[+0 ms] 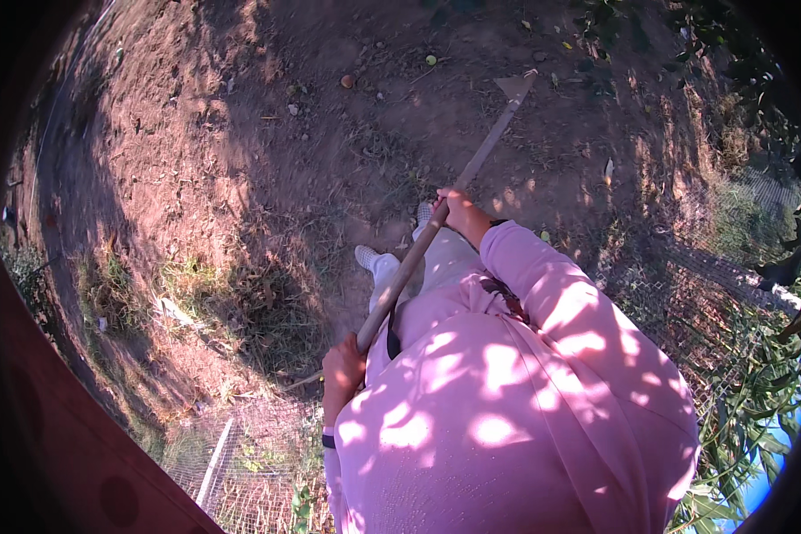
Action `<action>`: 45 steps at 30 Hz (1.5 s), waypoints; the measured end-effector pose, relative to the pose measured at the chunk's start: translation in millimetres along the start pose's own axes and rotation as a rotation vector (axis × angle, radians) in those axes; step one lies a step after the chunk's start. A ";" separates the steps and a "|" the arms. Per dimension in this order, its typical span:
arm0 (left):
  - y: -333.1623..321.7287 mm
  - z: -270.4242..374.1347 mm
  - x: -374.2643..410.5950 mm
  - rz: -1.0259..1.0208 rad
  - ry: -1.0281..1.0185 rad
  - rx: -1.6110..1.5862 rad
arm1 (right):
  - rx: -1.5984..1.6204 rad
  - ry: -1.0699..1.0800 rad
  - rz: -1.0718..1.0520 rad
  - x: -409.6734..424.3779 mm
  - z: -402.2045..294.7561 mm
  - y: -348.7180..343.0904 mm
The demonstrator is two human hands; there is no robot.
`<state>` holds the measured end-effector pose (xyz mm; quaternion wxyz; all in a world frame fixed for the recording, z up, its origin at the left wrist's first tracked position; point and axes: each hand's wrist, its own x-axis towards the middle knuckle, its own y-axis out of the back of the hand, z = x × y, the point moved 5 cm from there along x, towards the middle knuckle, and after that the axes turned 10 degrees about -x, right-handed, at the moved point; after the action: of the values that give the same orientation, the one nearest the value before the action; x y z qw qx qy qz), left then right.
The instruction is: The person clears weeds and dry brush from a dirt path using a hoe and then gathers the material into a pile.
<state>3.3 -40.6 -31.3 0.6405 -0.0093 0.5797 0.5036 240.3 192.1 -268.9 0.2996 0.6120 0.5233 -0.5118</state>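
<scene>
A hoe with a long wooden handle slants across the view in front of me. My right hand is closed around the middle of the handle. Lower down, my left hand grips the handle near its rear end, close to my hip. The hoe's metal blade is at the far end, at or just above the bare soil; whether it touches cannot be told. My feet in light checked shoes stand on the soil beneath the handle.
A reddish round fruit and a green one lie beyond the blade's left. Cut grass is heaped at the left. Wire mesh fencing runs behind on the left, more mesh on the right. Leafy branches hang at the right.
</scene>
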 end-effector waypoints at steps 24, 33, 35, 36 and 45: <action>1.2 -31.2 -17.4 0.011 0.069 -0.146 | -0.138 -0.249 -0.083 -22.8 124.1 -54.7; -7.4 -18.7 7.6 0.094 -0.056 -0.225 | -0.170 -0.010 -0.023 -27.5 60.9 -61.0; -5.1 -12.0 12.5 0.083 -0.075 -0.227 | -0.185 0.026 -0.039 -19.8 55.0 -54.5; 1.0 -8.7 9.7 0.057 -0.024 -0.237 | -0.195 0.028 -0.028 -20.7 55.8 -57.6; 58.2 -46.9 -69.7 0.031 0.122 -0.266 | -0.306 -0.343 -0.294 -77.0 145.5 -119.0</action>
<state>-56.8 -84.1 39.1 0.5895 -0.1156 0.5458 0.5841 87.6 67.6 -219.6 0.3956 0.3813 0.6193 -0.5609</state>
